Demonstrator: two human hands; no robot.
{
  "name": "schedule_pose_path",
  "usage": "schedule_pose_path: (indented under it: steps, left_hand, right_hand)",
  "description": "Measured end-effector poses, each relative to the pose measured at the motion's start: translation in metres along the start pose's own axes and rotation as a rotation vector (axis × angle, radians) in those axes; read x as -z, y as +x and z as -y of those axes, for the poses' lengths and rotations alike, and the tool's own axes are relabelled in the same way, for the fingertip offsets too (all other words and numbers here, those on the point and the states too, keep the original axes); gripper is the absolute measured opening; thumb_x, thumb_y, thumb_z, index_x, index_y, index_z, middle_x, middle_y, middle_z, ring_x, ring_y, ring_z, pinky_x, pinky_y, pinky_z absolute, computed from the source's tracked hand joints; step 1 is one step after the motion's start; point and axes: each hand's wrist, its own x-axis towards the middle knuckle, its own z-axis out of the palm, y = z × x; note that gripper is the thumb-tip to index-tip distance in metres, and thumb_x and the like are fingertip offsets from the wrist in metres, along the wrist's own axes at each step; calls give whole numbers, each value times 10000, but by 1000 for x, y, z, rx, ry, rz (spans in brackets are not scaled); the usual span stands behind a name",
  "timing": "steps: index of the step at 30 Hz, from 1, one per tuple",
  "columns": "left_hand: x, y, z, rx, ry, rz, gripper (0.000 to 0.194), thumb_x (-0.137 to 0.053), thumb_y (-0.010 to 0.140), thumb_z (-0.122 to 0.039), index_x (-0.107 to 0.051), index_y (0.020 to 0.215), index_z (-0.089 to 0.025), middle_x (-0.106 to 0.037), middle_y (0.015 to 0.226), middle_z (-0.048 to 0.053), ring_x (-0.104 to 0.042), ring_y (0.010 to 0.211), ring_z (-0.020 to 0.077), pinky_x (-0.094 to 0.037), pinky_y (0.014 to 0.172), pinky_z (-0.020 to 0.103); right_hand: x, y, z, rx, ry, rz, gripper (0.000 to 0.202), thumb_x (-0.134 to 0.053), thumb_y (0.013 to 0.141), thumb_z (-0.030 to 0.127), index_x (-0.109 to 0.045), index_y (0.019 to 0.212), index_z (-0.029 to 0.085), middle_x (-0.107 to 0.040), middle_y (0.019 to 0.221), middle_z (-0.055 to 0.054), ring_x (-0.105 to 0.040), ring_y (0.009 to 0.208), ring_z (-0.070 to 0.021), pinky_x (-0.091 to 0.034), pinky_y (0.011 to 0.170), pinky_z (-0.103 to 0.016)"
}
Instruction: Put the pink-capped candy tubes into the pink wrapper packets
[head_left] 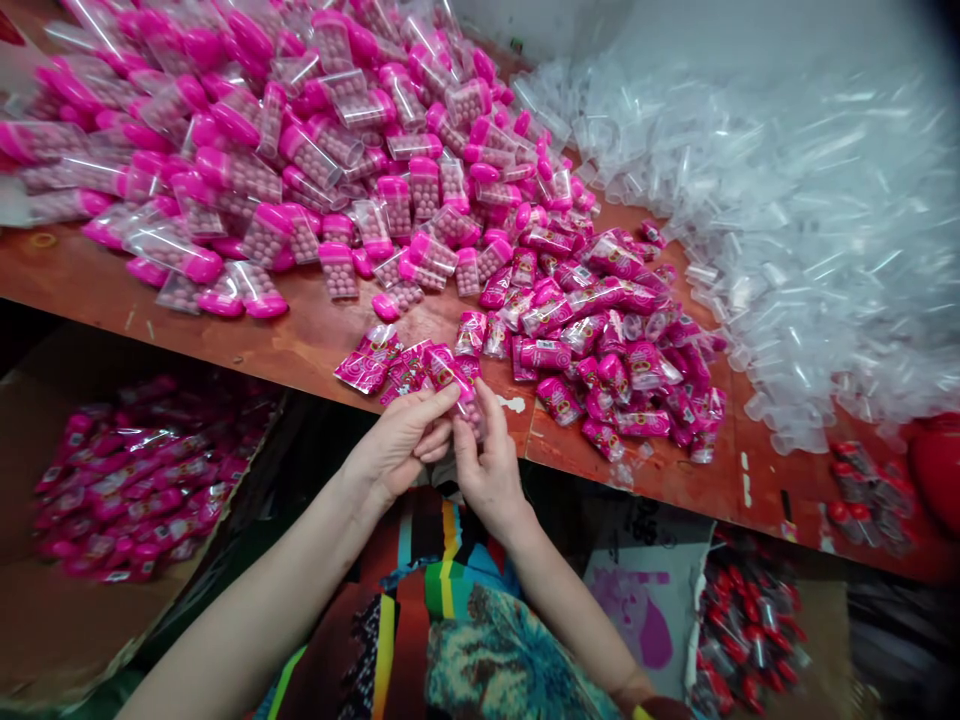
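In front of my body, at the table's front edge, my left hand (409, 435) and my right hand (489, 465) hold one small clear candy container (469, 412) between their fingertips. Pink balls show through its wall, and pink printed film seems to cover its upper part. Flat pink printed wrappers (369, 360) lie just beyond my left hand. Behind them spreads a large heap of clear candy containers (307, 155) with bright pink caps. To the right of my hands is a pile of containers in printed pink wrappers (615, 340).
Clear empty plastic tubes (795, 220) are heaped along the right of the red-brown table (300, 340). A cardboard box (45, 640) at lower left holds wrapped pink containers. Red-capped containers (750, 620) fill another box at lower right; several more (862, 500) lie on the table.
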Motion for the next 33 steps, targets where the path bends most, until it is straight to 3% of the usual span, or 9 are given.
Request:
schedule_pose_path:
  steps: [2, 4, 7, 9, 12, 16, 20, 25, 33]
  left_hand:
    - [-4, 0, 1, 4, -17, -48, 289, -746, 751, -337, -566, 674, -124, -384, 449, -85, -196, 321, -9, -163, 311, 133]
    - [-6, 0, 3, -3, -22, -74, 288, -756, 740, -329, -569, 669, -121, -391, 458, -82, -198, 324, -10, -163, 309, 134]
    - [-7, -1, 5, -17, 3, -57, 253, -743, 759, -315, -590, 702, -122, -372, 440, -92, -195, 322, -8, -165, 320, 135]
    - [-6, -2, 6, -12, 47, -27, 238, -726, 779, -310, -597, 708, -124, -361, 415, -94, -208, 319, -5, -171, 335, 137]
    - [-3, -4, 7, 10, 125, 41, 292, -684, 820, -329, -587, 651, -112, -409, 404, -67, -245, 323, -6, -190, 360, 146]
    - [-1, -5, 8, 30, 189, 97, 322, -632, 857, -356, -578, 657, -110, -464, 429, -40, -303, 340, 9, -228, 380, 161]
    - [-4, -3, 7, -64, 156, 2, 248, -658, 840, -353, -514, 767, -164, -410, 427, -99, -246, 322, 15, -209, 358, 159]
    - [-8, -2, 4, -199, 162, -39, 268, -686, 817, -306, -450, 888, -201, -419, 449, -128, -275, 305, 23, -205, 332, 150]
    - [-15, -8, 6, -226, 250, -73, 348, -702, 796, -353, -395, 907, -230, -425, 414, -142, -351, 277, 51, -240, 301, 144]
  right_hand:
    - [2, 1, -2, 71, -174, 2, 549, -546, 904, 353, -414, 1419, 215, -580, 1297, -135, -641, 988, -223, -523, 866, -361]
    - [3, 1, -2, 53, -146, 3, 536, -547, 902, 350, -428, 1408, 216, -590, 1274, -130, -644, 962, -217, -531, 841, -350]
    - [1, 3, 3, -129, 213, 35, 501, -510, 932, 371, -406, 1408, 256, -644, 871, -27, -577, 601, -111, -519, 574, -234]
    - [1, 5, 8, -269, 483, 87, 511, -493, 945, 388, -352, 1426, 288, -495, 617, 74, -356, 389, -60, -379, 384, -168]
    - [1, 7, 14, -371, 702, 129, 548, -510, 940, 393, -299, 1437, 306, -389, 549, 122, -168, 346, -37, -245, 315, -136]
    - [1, 9, 12, -381, 715, 111, 538, -524, 933, 396, -326, 1421, 286, -430, 573, 113, -205, 350, -34, -252, 319, -143]
    - [4, 8, 5, -369, 658, 138, 514, -508, 937, 417, -358, 1412, 291, -420, 590, 100, -244, 375, -40, -250, 346, -158]
    - [17, 3, -2, -306, 596, 281, 548, -529, 929, 385, -339, 1439, 316, -534, 702, 48, -456, 492, -75, -407, 502, -230]
    - [9, 3, -9, -269, 603, 213, 545, -628, 866, 401, -394, 1341, 275, -546, 592, 91, -468, 398, -74, -401, 444, -216]
